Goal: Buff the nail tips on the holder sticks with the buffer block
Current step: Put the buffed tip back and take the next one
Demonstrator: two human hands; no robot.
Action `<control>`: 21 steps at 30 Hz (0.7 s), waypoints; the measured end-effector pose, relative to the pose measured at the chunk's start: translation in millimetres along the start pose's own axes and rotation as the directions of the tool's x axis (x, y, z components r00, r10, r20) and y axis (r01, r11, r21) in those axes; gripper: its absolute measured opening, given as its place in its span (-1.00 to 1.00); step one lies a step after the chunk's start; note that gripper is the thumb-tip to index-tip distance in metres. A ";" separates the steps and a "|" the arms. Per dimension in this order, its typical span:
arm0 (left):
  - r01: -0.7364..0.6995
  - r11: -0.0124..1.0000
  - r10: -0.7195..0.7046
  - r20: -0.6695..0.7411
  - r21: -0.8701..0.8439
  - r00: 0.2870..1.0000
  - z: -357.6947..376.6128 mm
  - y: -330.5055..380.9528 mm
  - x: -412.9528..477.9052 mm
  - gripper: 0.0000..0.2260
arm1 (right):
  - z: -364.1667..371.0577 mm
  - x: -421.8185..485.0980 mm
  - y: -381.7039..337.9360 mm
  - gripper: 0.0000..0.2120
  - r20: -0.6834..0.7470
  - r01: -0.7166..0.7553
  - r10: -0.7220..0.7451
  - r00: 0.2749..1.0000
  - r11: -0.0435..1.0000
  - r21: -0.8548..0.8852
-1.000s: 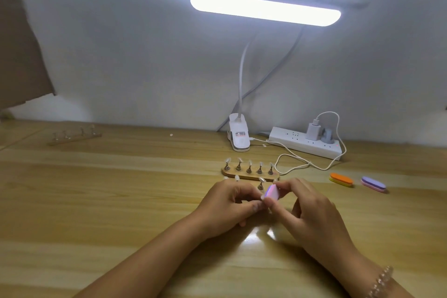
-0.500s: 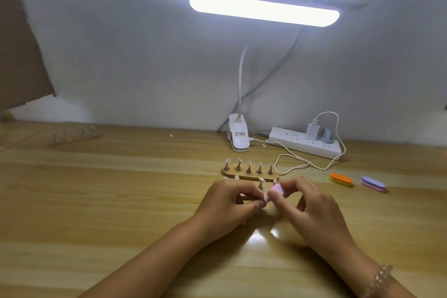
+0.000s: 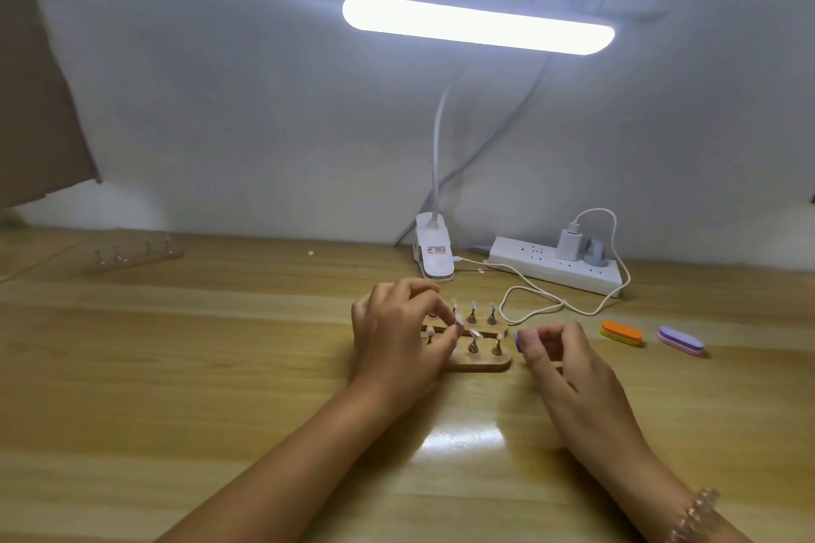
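My left hand is over the left end of the near oblong wooden base, thumb and fingertips pinched on a clear-tipped metal holder stick; I cannot tell whether that stick is seated in the base or lifted off it. My right hand sits just beside the base's right end, fingers curled round the small lilac buffer block. The base's long axis runs left to right across the pale wooden table, so it lies between my hands, with two more upright tipped sticks standing between block and pinched stick. A second wooden base lies parallel just behind. I judge the next move hinges on that gap: block and pinched tip are apart, the tip lies to the block's left and slightly farther from me, so either hand must close it without knocking the standing sticks
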State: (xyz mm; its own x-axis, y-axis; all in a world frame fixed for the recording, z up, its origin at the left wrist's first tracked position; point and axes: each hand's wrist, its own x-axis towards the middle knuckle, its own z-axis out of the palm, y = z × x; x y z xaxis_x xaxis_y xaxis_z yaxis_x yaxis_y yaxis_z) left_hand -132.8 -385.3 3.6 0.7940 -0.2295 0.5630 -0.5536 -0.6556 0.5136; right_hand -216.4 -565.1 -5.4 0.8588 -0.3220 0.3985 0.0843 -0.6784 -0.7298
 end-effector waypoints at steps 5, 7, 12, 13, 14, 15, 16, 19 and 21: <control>-0.036 0.994 0.033 0.033 0.099 0.999 8.3 -3.7 -3.4 -0.90 | 3.1 -3.5 -3.2 -0.61 0.084 0.092 -0.083 0.993 0.990 -0.106; -0.058 0.990 0.053 0.045 0.129 0.998 9.1 -4.4 -4.3 -0.88 | 3.4 -3.7 -4.5 -0.60 0.106 0.095 -0.083 0.991 0.989 -0.118; -0.061 0.984 0.050 0.065 0.170 0.997 10.5 -7.0 -3.4 -0.81 | 2.3 -4.9 -7.9 -0.60 0.105 0.092 -0.079 0.991 0.987 -0.129; -0.060 0.984 0.050 0.064 0.169 0.997 10.6 -7.2 -3.2 -0.81 | 2.1 -5.1 -8.8 -0.59 0.105 0.091 -0.077 0.991 0.988 -0.127; -0.061 0.984 0.051 0.061 0.168 0.997 10.7 -7.5 -3.0 -0.81 | 2.0 -5.2 -9.6 -0.59 0.106 0.090 -0.077 0.991 0.988 -0.126; -0.061 0.984 0.052 0.058 0.170 0.997 11.0 -7.5 -2.6 -0.82 | 1.8 -5.4 -10.4 -0.58 0.107 0.090 -0.076 0.991 0.988 -0.127; -0.061 0.983 0.052 0.055 0.172 0.997 11.0 -7.5 -2.6 -0.82 | 1.7 -5.5 -10.9 -0.57 0.108 0.091 -0.078 0.991 0.987 -0.129; -0.059 0.982 0.051 0.048 0.178 0.998 10.8 -7.4 -2.1 -0.79 | 1.3 -6.1 -11.3 -0.56 0.114 0.098 -0.082 0.990 0.986 -0.138; -0.068 0.980 0.061 0.044 0.188 0.997 10.3 -6.7 -2.8 -0.78 | 1.6 -6.5 -11.3 -0.54 0.122 0.097 -0.080 0.989 0.985 -0.143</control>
State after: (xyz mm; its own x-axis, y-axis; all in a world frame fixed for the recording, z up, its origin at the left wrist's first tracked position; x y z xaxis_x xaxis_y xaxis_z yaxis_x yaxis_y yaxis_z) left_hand -128.8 -387.7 -8.0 0.7692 -0.3002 0.5641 -0.5492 -0.7619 0.3434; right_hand -222.1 -554.3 -0.6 0.9047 -0.1834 0.3847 0.0943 -0.7942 -0.6004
